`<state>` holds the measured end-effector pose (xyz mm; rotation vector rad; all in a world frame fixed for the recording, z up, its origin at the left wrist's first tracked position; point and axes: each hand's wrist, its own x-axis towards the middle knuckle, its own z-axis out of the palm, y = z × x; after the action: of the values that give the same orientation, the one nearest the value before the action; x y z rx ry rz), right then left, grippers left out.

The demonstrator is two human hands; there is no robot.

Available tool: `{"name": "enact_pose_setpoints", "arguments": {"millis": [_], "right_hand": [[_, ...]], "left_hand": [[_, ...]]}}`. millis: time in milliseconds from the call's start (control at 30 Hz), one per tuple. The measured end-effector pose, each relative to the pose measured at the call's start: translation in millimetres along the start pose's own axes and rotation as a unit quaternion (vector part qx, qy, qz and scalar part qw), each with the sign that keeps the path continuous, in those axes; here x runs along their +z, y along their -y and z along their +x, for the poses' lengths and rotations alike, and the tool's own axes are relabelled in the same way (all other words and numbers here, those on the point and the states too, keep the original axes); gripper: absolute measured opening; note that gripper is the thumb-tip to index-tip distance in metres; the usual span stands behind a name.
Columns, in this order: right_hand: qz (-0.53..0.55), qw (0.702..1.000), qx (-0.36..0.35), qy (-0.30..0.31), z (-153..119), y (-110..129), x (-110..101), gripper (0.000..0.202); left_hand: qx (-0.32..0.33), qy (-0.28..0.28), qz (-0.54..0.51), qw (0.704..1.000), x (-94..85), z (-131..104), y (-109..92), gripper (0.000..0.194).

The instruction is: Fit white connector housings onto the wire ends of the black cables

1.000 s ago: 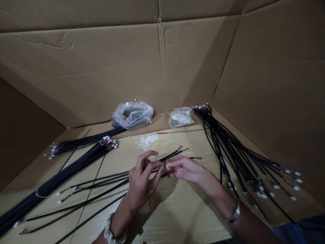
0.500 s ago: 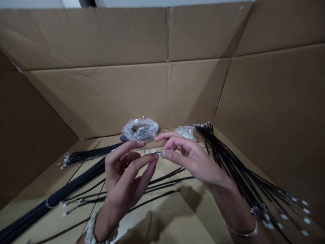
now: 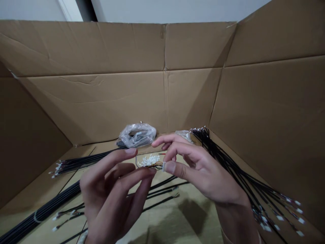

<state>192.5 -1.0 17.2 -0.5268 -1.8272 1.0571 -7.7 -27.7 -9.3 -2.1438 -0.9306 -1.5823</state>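
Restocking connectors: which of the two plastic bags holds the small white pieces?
The smaller plastic bag, right of the bigger crumpled bag, partly hidden behind the right hand.

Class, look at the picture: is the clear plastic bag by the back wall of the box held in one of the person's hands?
No, the clear plastic bag lies on the box floor behind both hands.

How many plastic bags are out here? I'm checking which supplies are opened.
2. One clear bag lies against the back cardboard wall, just left of centre; a smaller bag lies to its right, partly hidden behind the right hand.
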Motion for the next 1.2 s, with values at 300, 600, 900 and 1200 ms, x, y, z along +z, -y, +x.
{"name": "enact_pose_setpoints", "arguments": {"millis": [300, 600, 900, 1200], "right_hand": [[0.010, 1.000, 0.009, 0.006, 0.8, -6.0, -1.1, 0.015], [0.068, 0.995, 0.059, 0.039, 2.1, -10.1, -6.4, 0.019], [0.203, 0.968, 0.117, 0.084, 7.9, -16.7, -7.5, 0.021], [0.224, 0.962, 0.132, 0.081, 9.2, -17.5, -5.0, 0.021]], "left_hand": [[0.061, 0.039, 0.084, 0.994, -3.8, 1.6, 10.6, 0.015], [0.033, 0.024, 0.029, 0.999, 4.8, 0.9, 2.7, 0.018], [-0.043, -0.012, -0.025, 0.999, 9.3, -17.2, 3.6, 0.023], [-0.043, 0.002, -0.035, 0.998, 7.5, -17.7, 2.6, 0.026]]}}
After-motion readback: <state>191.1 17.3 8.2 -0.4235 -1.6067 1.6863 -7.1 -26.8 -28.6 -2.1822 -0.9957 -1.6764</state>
